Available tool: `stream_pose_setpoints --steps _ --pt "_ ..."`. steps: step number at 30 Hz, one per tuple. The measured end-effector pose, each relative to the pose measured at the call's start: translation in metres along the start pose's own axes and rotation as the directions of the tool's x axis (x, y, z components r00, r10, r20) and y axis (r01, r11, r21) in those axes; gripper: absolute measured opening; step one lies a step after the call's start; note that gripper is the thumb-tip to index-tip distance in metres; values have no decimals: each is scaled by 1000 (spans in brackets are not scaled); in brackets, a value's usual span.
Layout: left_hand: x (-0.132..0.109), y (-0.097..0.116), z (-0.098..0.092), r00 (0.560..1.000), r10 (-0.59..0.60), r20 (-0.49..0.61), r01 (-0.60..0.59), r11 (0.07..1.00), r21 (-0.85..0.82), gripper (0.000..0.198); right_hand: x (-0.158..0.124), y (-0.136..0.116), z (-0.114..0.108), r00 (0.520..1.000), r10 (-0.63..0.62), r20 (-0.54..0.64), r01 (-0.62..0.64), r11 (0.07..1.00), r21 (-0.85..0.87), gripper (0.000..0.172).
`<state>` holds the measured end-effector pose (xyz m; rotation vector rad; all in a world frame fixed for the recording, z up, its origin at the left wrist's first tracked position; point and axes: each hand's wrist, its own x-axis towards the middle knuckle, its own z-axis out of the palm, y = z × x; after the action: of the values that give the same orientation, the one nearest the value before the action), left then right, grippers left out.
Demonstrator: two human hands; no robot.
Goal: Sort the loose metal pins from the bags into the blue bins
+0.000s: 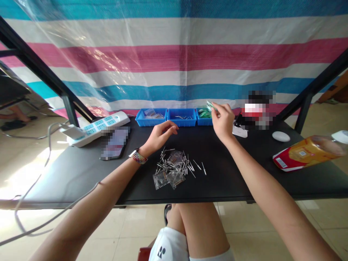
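Observation:
My right hand [223,117] pinches a small shiny green-and-clear packet [210,105] between thumb and fingers, above the right-hand blue bin [205,122]. Green packets [203,113] lie in that bin. My left hand [162,135] hovers in front of the middle blue bin [181,123], its fingers loosely extended with nothing visible in them. A few thin metal pieces sit in the middle bin, and clear packets [152,114] in the left blue bin [146,123]. Below my left hand, a heap of pop rivets [187,167] lies on the black table with several small clear bags [175,177].
A white power strip [108,123] with a plugged-in adapter and a phone [115,143] lie on the left. On the right are a tilted drink bottle [307,154], a white oval object [281,136] and a partly blurred item. Striped sheeting hangs behind; a grey cable crosses my left forearm.

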<state>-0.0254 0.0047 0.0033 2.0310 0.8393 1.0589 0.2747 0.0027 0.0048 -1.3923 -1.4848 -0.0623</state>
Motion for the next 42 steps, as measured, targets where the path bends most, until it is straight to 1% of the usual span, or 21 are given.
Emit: stream_pose_setpoints --steps 2,4,6,9,15,23,26,30,31,33,35,36,37,38,39,41,42 --pt "0 0 0 1000 3 8 -4 1000 12 43 3 7 -3 998 -42 51 53 966 -251 41" --pt "-1 0 0 1000 5 14 -6 1000 25 43 1 8 -1 990 -66 128 113 910 -398 40" --pt "-1 -1 0 1000 9 18 -10 999 37 42 -4 6 4 977 -93 191 174 866 -469 41" --pt "0 -1 0 1000 15 23 -16 999 48 42 -10 4 10 971 -97 220 201 829 -522 44" --pt "0 0 1 1000 7 23 -7 999 32 43 -13 12 14 974 -49 219 166 814 -556 51" --pt "0 -3 3 999 -2 44 1 1000 20 43 -12 21 17 984 -46 174 133 841 -525 48" --pt "0 -2 2 999 5 44 -6 1000 19 41 -13 19 16 988 -43 150 115 849 -515 49" --pt "1 -1 0 999 13 38 -14 1000 28 38 -13 9 13 988 -54 144 119 859 -498 55" --pt "0 -1 0 999 11 39 -12 999 29 38 -14 5 12 986 -69 153 136 867 -480 53" --pt "0 -1 0 999 5 44 -6 1000 26 38 -15 -4 11 975 -121 185 188 894 -406 44" --pt "0 -1 1 999 -1 47 1 1000 19 38 -18 -15 10 947 -194 255 259 932 -255 32" --pt "-1 -1 1 999 -2 47 1 1000 18 37 -20 -21 10 922 -229 313 284 948 -143 25" --pt "-1 -2 1 999 0 47 -1 1000 18 36 -23 -28 10 886 -258 386 286 958 -15 20" --pt "-1 -3 2 999 4 43 -5 1000 20 35 -27 -35 10 835 -280 474 254 960 120 17" --pt "-1 -4 2 999 9 40 -10 1000 24 34 -32 -42 10 772 -294 563 191 953 236 15" --pt "0 -7 3 999 18 26 -19 999 27 33 -41 -56 10 636 -326 699 51 922 384 12" --pt "0 -9 3 1000 19 13 -19 1000 23 31 -45 -62 9 577 -365 730 22 901 433 8"
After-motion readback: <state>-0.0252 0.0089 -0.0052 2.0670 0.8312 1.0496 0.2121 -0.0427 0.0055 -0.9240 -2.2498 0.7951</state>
